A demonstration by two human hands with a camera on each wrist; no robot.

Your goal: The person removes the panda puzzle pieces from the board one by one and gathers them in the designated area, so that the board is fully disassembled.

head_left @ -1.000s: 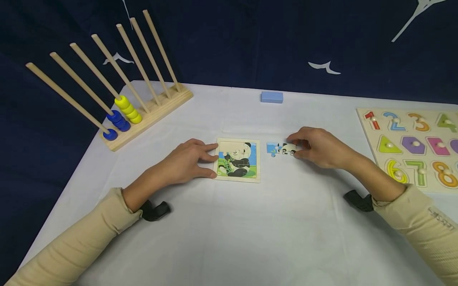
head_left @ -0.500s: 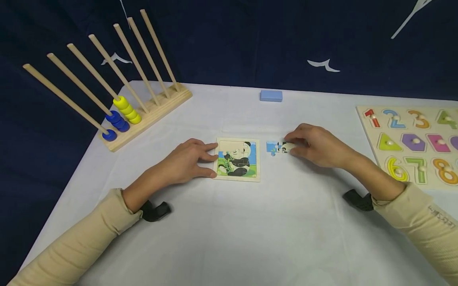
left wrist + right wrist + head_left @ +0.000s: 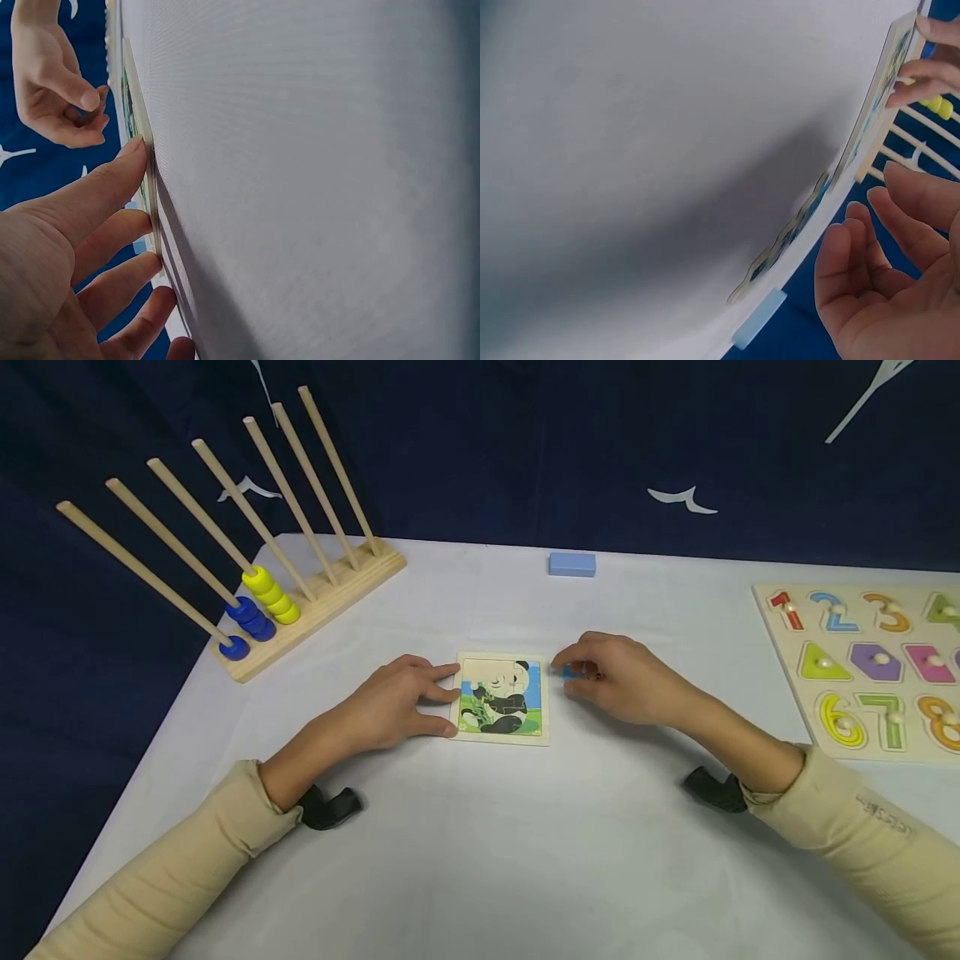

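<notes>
A small wooden panda puzzle board (image 3: 480,667) lies flat on the table, with bare wood showing at its upper left. My left hand (image 3: 390,706) rests along its left edge, thumb and fingertips touching the frame. To the right of the board lie joined loose puzzle pieces (image 3: 780,244), mostly covered by my right hand (image 3: 626,681) in the head view. The right wrist view shows that hand just above them, thumb and fingers apart, with nothing between them.
A wooden bead rack (image 3: 322,603) with blue and yellow beads stands at the back left. Near the back edge sits a light blue block (image 3: 572,565). At the right lies a number and shape peg board (image 3: 783,681). White cloth (image 3: 480,860) covers the table.
My right hand has moved left over the loose pieces, from their right end towards the puzzle board, letting go of the panda-face end. The left hand stays on the board's edge.
</notes>
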